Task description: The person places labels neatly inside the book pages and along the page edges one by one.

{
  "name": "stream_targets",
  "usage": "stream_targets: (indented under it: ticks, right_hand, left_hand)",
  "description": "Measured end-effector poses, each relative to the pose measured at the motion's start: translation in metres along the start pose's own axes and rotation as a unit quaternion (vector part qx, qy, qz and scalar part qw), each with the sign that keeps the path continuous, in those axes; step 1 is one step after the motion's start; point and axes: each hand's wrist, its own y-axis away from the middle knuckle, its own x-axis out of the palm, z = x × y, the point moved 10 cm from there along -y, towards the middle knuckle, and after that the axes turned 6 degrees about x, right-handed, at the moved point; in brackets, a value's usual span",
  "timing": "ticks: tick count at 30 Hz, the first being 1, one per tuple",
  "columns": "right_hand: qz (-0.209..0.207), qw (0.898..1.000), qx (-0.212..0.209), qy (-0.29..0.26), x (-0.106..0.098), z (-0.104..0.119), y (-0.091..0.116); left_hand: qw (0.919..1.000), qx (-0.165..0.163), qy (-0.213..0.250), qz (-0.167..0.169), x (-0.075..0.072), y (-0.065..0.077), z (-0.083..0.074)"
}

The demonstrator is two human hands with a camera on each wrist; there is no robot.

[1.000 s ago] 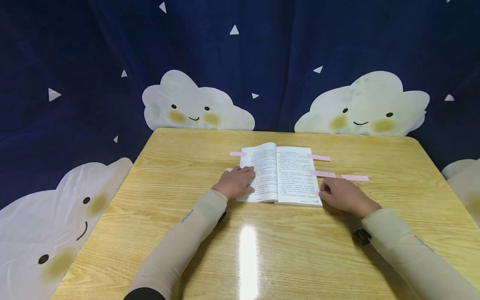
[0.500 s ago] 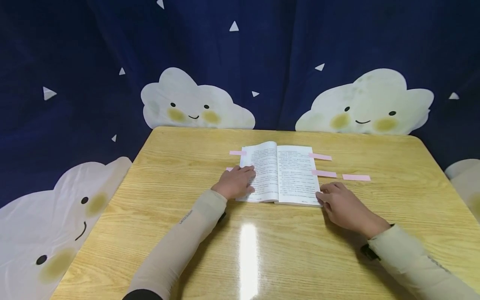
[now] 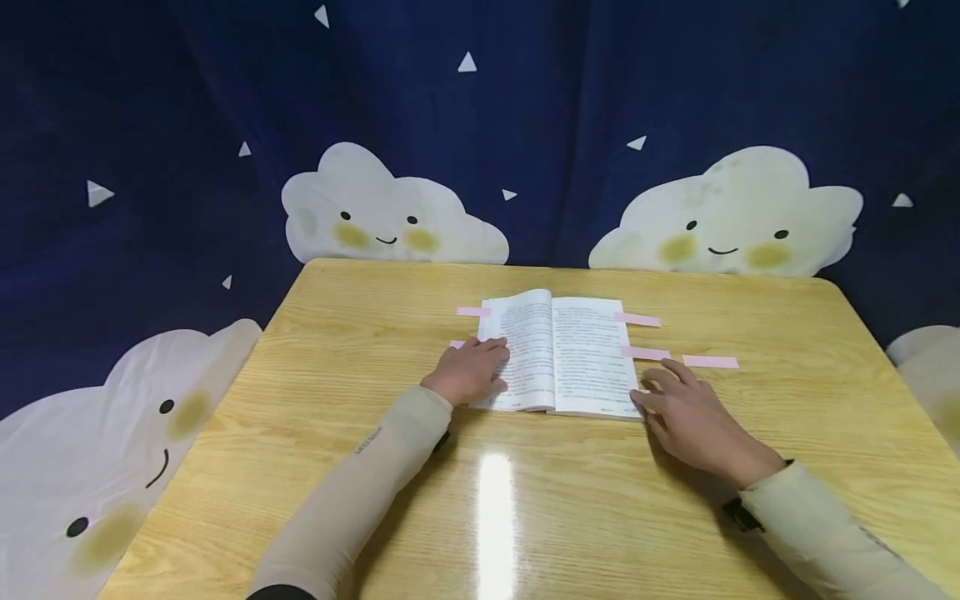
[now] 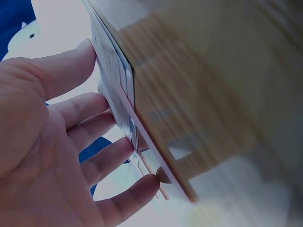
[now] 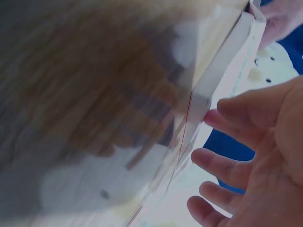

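An open book (image 3: 588,354) with printed pages lies on the wooden table in the head view. My left hand (image 3: 467,371) rests on its left page, fingers spread. At the right page's lower outer edge, my right hand (image 3: 693,421) touches the book with its fingertips; its fingers are loosely bent. Pink paper strips stick out from both sides: an upper left strip (image 3: 472,312), a lower left strip (image 3: 456,343) partly behind the hand, an upper right strip (image 3: 637,320) and a middle right strip (image 3: 647,353). Both wrist views show the book nearly edge-on.
A separate pink strip (image 3: 711,362) lies on the table (image 3: 360,333) just right of the book, beyond my right fingers. Behind the table hangs a dark blue curtain (image 3: 547,125) with cloud faces. A bright reflection marks the tabletop's front.
My right hand has shifted slightly right and nearer, its fingers loosening from a pinch at the page edge. Pink paper seen there earlier is no longer visible. The left hand stays on its page.
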Motion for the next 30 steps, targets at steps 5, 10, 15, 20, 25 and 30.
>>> stream_targets:
  ticks: [5, 10, 15, 20, 25, 30]
  right_hand:
    - [-0.012, 1.000, -0.009, -0.001, -0.003, -0.004, 0.003]
    - [-0.009, 1.000, -0.012, 0.009, -0.001, -0.002, 0.001]
    - [0.028, 0.999, 0.000, 0.026, 0.005, 0.004, -0.002]
    - [0.032, 0.999, -0.001, 0.029, 0.006, 0.008, -0.008]
    - [0.040, 0.998, 0.031, 0.022, 0.004, -0.001, -0.003]
    - [0.012, 1.000, 0.027, 0.006, -0.004, -0.002, -0.005]
  left_hand:
    - [0.9999, -0.005, -0.009, 0.011, 0.003, -0.002, 0.000]
    - [0.9998, -0.010, -0.017, 0.008, 0.003, -0.003, 0.003]
    - [0.9998, -0.009, -0.015, 0.006, 0.003, -0.002, 0.004]
    - [0.9999, -0.012, -0.009, -0.001, 0.002, 0.001, 0.004]
    - [0.9999, 0.004, -0.010, -0.006, 0.002, 0.001, -0.001]
    - [0.9999, 0.002, -0.016, -0.006, 0.001, -0.001, 0.001]
